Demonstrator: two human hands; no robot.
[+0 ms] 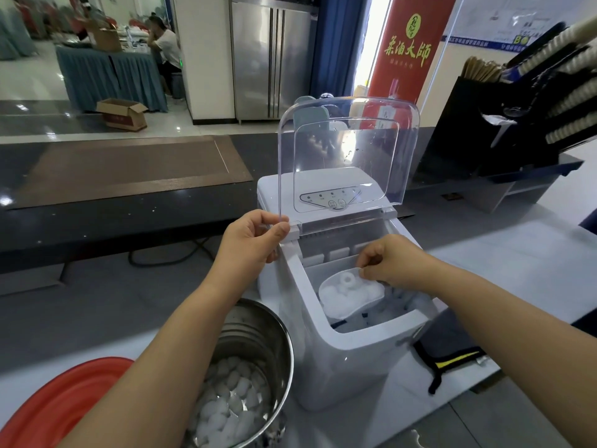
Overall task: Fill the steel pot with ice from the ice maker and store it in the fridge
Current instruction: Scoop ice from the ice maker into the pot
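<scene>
A white ice maker (336, 360) stands on the counter with its clear lid (349, 150) raised. My left hand (252, 236) pinches the lid's lower left corner and holds it up. Inside the bin, my right hand (392, 261) grips the handle of a clear plastic scoop (350, 294) loaded with ice pieces. More ice (413, 302) lies in the bin below the scoop. The steel pot (258, 334) sits to the left of the machine, partly behind my left forearm, with ice cubes (229, 405) covering its bottom.
A red round lid or basin (61, 402) lies at the lower left beside the pot. A black and yellow strap (449, 362) lies right of the machine. A steel fridge (271, 56) stands across the room. A black rack of cups (533, 92) is at the right.
</scene>
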